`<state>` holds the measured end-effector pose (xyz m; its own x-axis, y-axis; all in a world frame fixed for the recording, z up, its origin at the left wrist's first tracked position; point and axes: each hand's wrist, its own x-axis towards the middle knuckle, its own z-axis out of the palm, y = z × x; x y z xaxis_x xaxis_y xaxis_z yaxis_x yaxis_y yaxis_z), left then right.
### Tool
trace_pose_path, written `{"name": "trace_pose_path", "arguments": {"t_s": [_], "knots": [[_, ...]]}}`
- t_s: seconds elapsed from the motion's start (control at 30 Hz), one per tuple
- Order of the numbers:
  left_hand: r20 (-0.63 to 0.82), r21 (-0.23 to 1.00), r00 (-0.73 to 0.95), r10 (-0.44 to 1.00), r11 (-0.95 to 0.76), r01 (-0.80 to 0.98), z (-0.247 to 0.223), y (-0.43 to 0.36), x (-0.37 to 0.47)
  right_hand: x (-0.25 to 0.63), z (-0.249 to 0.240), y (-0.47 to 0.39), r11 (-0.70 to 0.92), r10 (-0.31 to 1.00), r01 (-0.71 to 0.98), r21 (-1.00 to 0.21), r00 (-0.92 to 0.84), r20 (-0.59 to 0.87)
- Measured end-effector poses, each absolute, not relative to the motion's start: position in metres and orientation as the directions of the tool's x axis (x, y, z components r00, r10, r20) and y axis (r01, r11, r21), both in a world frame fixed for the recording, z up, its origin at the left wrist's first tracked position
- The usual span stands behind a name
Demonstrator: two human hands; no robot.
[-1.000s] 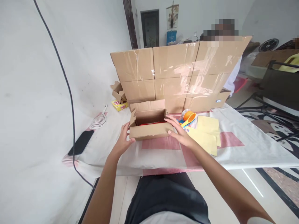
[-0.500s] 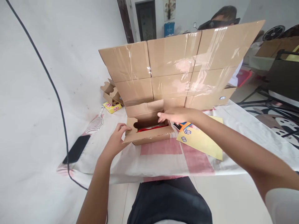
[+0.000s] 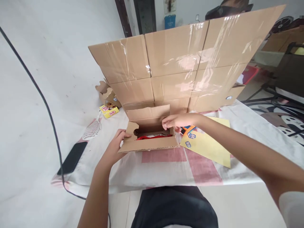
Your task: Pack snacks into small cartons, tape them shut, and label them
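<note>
An open cardboard box point(image 3: 152, 144) stands on the cloth-covered table, its flaps spread outward. Something red point(image 3: 155, 136) with a whitish part lies inside it. At the box's left end, my left hand point(image 3: 117, 142) grips the left flap between thumb and fingers. My right hand point(image 3: 177, 122) is at the right end, its fingers closed on the right side flap and partly hidden behind the cardboard. Just right of the box, an orange-and-blue item point(image 3: 188, 129) lies by a yellow sheet point(image 3: 206, 146) with small stickers.
A large folded cardboard panel point(image 3: 175, 60) rises behind the box. To the left are a yellow packet point(image 3: 109, 110), a small open carton point(image 3: 108, 95), a white slotted spoon point(image 3: 92, 129) and a black phone point(image 3: 72, 157). A person point(image 3: 229, 8) is beyond the panel.
My right fingers have moved from over the box's inside to its right end. The box's front flap has folded further down toward me. The view has shifted slightly.
</note>
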<state>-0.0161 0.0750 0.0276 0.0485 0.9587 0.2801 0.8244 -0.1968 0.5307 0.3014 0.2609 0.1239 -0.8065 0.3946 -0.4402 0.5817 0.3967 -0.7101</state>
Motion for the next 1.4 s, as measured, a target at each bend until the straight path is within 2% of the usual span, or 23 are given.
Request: {"name": "trace_pose_path", "arguments": {"t_s": [0.07, 0.1, 0.17, 0.27, 0.33, 0.4, 0.5, 0.57, 0.7, 0.83, 0.93, 1.03, 1.1, 1.17, 1.23, 1.33, 1.4], "knots": [[0.285, 0.534, 0.055, 0.957, -0.206, 0.820, 0.026, 0.077, -0.016, 0.311, 0.117, 0.253, 0.369, 0.424, 0.537, -0.759, -0.824, -0.377], [0.288, 0.533, 0.057, 0.956, -0.210, 0.820, 0.026, 0.077, -0.016, 0.312, 0.115, 0.247, 0.397, 0.455, 0.551, -0.734, -0.813, -0.364], [0.287, 0.524, 0.060, 0.956, -0.209, 0.825, 0.028, 0.079, -0.015, 0.304, 0.115, 0.237, 0.521, 0.527, 0.628, -0.579, -0.770, -0.361], [0.259, 0.510, 0.049, 0.965, -0.180, 0.841, 0.032, 0.078, -0.013, 0.283, 0.122, 0.227, 0.662, 0.590, 0.709, -0.243, -0.693, -0.415], [0.243, 0.505, 0.037, 0.969, -0.159, 0.848, 0.033, 0.076, -0.012, 0.272, 0.128, 0.227, 0.668, 0.594, 0.725, -0.168, -0.655, -0.468], [0.247, 0.502, 0.019, 0.969, -0.145, 0.852, 0.032, 0.073, -0.012, 0.266, 0.133, 0.232, 0.635, 0.591, 0.740, -0.222, -0.651, -0.476], [0.273, 0.503, -0.017, 0.962, -0.128, 0.855, 0.029, 0.072, -0.012, 0.267, 0.132, 0.238, 0.587, 0.626, 0.721, -0.368, -0.693, -0.358], [0.281, 0.510, -0.022, 0.960, -0.130, 0.851, 0.028, 0.073, -0.011, 0.270, 0.128, 0.238, 0.536, 0.651, 0.722, -0.438, -0.684, -0.330], [0.288, 0.523, -0.016, 0.958, -0.143, 0.840, 0.028, 0.076, -0.005, 0.280, 0.124, 0.227, 0.401, 0.654, 0.789, -0.465, -0.602, -0.459], [0.292, 0.561, -0.003, 0.956, -0.169, 0.811, 0.025, 0.076, -0.003, 0.293, 0.128, 0.216, 0.252, 0.656, 0.796, -0.550, -0.558, -0.508], [0.307, 0.577, 0.002, 0.952, -0.188, 0.795, 0.022, 0.072, -0.003, 0.299, 0.131, 0.211, 0.236, 0.625, 0.788, -0.569, -0.571, -0.532], [0.305, 0.575, -0.016, 0.952, -0.171, 0.800, 0.024, 0.065, 0.000, 0.299, 0.133, 0.205, 0.406, 0.611, 0.800, -0.441, -0.597, -0.520], [0.273, 0.537, -0.013, 0.962, -0.141, 0.832, 0.029, 0.060, 0.005, 0.294, 0.132, 0.201, 0.595, 0.642, 0.759, -0.265, -0.647, -0.412], [0.240, 0.472, -0.006, 0.971, -0.111, 0.875, 0.035, 0.055, 0.011, 0.287, 0.132, 0.199, 0.715, 0.646, 0.695, -0.081, -0.700, -0.304], [0.232, 0.414, -0.004, 0.973, -0.095, 0.905, 0.040, 0.052, 0.016, 0.283, 0.132, 0.199, 0.763, 0.626, 0.645, 0.037, -0.723, -0.292], [0.246, 0.388, 0.001, 0.969, -0.100, 0.916, 0.043, 0.051, 0.024, 0.280, 0.131, 0.200, 0.793, 0.593, 0.599, 0.107, -0.721, -0.357], [0.238, 0.386, 0.014, 0.971, -0.108, 0.916, 0.043, 0.051, 0.029, 0.279, 0.126, 0.200, 0.733, 0.660, 0.666, 0.139, -0.647, -0.381]]}}
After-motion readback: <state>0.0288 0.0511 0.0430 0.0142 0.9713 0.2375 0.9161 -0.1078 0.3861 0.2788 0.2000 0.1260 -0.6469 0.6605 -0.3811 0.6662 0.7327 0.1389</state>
